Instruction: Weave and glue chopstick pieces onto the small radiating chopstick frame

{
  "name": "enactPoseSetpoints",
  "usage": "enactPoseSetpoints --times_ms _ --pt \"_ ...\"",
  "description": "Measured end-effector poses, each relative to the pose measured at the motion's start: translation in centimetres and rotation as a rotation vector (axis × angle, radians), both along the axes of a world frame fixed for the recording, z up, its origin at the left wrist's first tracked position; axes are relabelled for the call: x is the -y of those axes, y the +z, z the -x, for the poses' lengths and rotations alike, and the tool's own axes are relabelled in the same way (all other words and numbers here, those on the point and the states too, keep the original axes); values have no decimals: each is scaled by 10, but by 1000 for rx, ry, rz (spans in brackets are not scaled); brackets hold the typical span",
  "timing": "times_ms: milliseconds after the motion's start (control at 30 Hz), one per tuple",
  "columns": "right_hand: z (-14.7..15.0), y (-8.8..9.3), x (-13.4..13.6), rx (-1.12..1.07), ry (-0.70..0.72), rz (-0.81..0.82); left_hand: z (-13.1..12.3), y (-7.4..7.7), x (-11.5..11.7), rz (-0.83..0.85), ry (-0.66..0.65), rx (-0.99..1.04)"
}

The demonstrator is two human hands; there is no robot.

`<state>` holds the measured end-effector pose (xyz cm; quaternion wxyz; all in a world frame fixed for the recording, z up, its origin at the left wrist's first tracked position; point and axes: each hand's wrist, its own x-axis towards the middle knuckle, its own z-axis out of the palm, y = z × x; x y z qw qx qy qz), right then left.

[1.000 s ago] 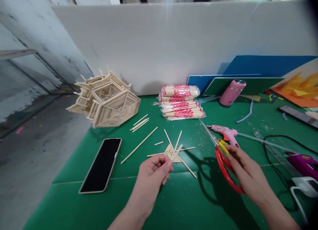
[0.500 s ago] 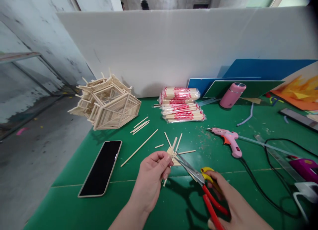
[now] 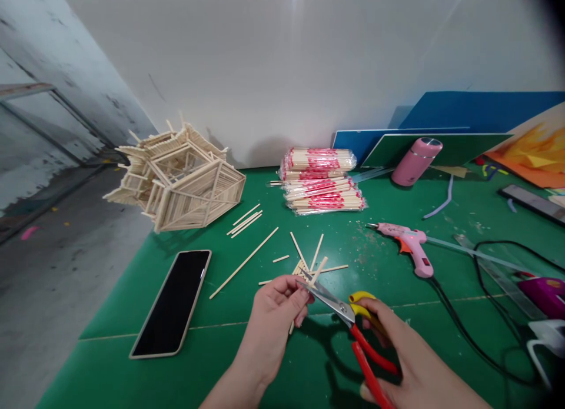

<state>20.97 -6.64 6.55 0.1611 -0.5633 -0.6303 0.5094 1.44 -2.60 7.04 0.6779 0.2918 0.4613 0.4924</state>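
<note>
My left hand (image 3: 282,306) is closed in a pinch on a short wooden stick (image 3: 319,270), whose end sticks up past the fingertips. In my right hand (image 3: 397,344) are scissors (image 3: 342,308) with red and yellow handles, the fingers and thumb around the grips. The scissor blades lie at the stick, close to my left fingertips; whether they touch it I cannot tell. Beneath and beyond the hands several loose sticks (image 3: 315,253) are heaped on the green table (image 3: 247,368), partly hidden by my left hand.
A stick-built model (image 3: 198,188) stands at the left behind a phone (image 3: 172,303). Plastic-wrapped stick bundles (image 3: 324,182) lie at the back. On the right are a pink glue gun (image 3: 412,244) with its cable, a pink bottle (image 3: 417,162) and a purple object (image 3: 542,296). A white board (image 3: 265,73) rises behind.
The scissor blades have moved left and closer to my left fingertips. The pinched stick now leans more to the right. The camera view has tipped down a little.
</note>
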Motion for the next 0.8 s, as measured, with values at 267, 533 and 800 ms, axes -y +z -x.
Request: enactPoseSetpoints --times_ms 267,533,800 --pt "3 2 -4 -15 -34 32 1 -4 2 -24 -34 -104" --pt "5 11 -3 69 35 -47 0 0 2 -5 -74 -197" --pt "3 3 0 13 37 -16 1 3 2 3 -157 -280"
